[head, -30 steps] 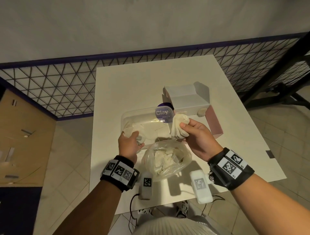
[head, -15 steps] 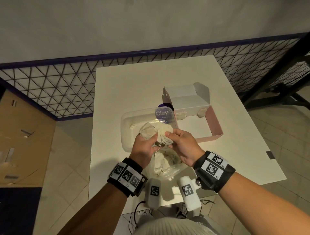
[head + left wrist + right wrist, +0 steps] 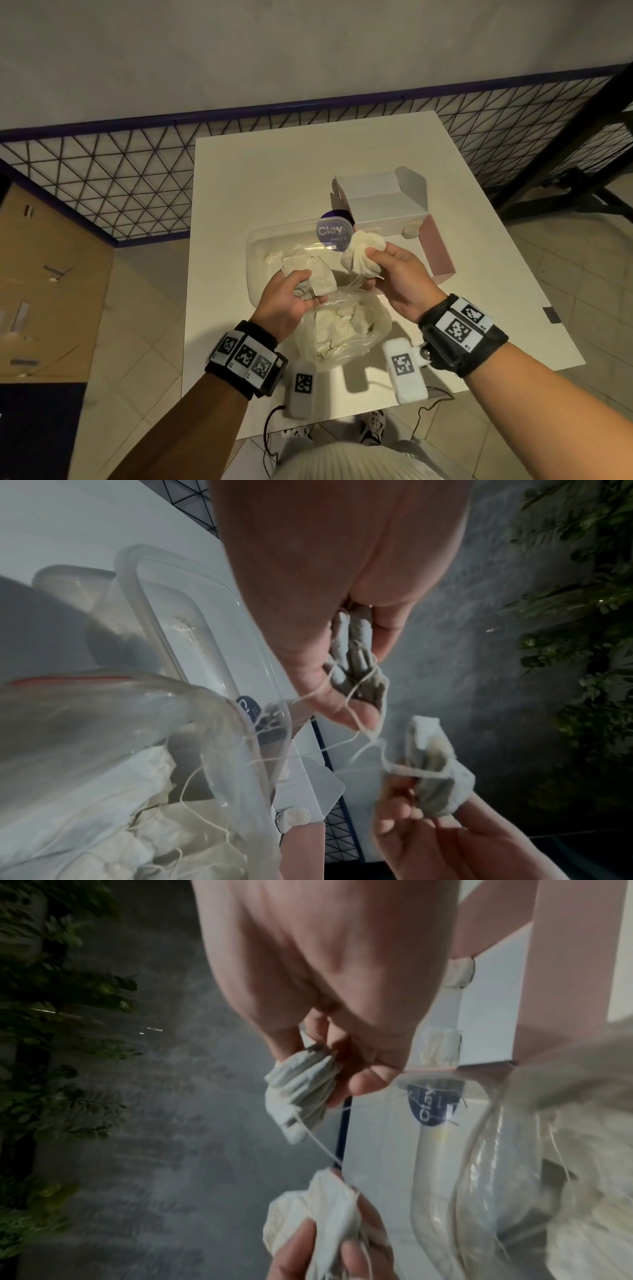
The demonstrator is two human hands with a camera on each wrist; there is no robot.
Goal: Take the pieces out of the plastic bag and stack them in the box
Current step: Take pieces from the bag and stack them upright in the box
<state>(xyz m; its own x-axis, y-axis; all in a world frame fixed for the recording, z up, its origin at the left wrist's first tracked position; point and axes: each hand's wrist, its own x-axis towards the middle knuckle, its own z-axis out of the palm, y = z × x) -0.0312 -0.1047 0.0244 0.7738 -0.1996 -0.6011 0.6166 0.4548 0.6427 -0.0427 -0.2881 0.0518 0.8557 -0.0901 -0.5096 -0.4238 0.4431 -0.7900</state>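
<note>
A clear plastic bag with several white tea-bag-like pieces lies at the table's near edge. My left hand grips a bunch of pieces above it. My right hand grips another bunch to the right. Thin strings run between the two bunches. The pink box stands open behind my right hand, with pieces against its back wall. In the wrist views each bunch sits pinched between thumb and fingers.
A clear plastic container with a purple "Clay" label lies beyond the bag, left of the box. The box's white lid stands up behind it. A wire mesh fence runs past the table's far edge.
The hands came together over the bag half a second ago and have now pulled apart, each holding its own bunch, with strings stretched between them.
</note>
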